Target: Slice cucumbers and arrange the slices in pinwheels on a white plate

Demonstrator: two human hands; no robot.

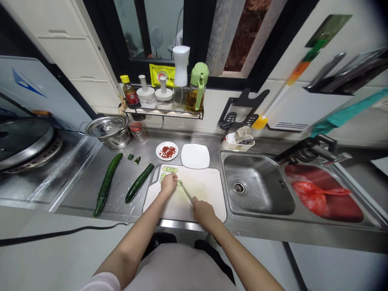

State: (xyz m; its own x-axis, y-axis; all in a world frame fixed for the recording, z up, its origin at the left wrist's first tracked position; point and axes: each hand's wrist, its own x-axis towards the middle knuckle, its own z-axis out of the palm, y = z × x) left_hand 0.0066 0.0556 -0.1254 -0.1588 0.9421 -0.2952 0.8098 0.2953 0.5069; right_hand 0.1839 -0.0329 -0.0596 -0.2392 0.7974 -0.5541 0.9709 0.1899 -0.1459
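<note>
On the white cutting board (203, 194), my right hand (204, 211) is closed around the handle of a knife (187, 193). The blade points up and left, and a cucumber slice (179, 183) lies at its tip. My left hand (169, 184) is just left of that slice, fingers drawn together; what they hold, if anything, is hidden. Several cucumber slices (169, 169) sit in overlapping rows along the board's upper left, beside the left fingers. Left of the board lie a cut cucumber (139, 183), a longer whole cucumber (108, 184) and two small end pieces (137, 160).
Behind the board stand a square white plate (195, 156) and a small dish (159, 155) of red pieces. A lidded steel pot (113, 135) is at the back left. To the right is a steel sink (257, 198); a red bag (311, 197) sits in the second basin. A spice rack (169, 113) hangs above.
</note>
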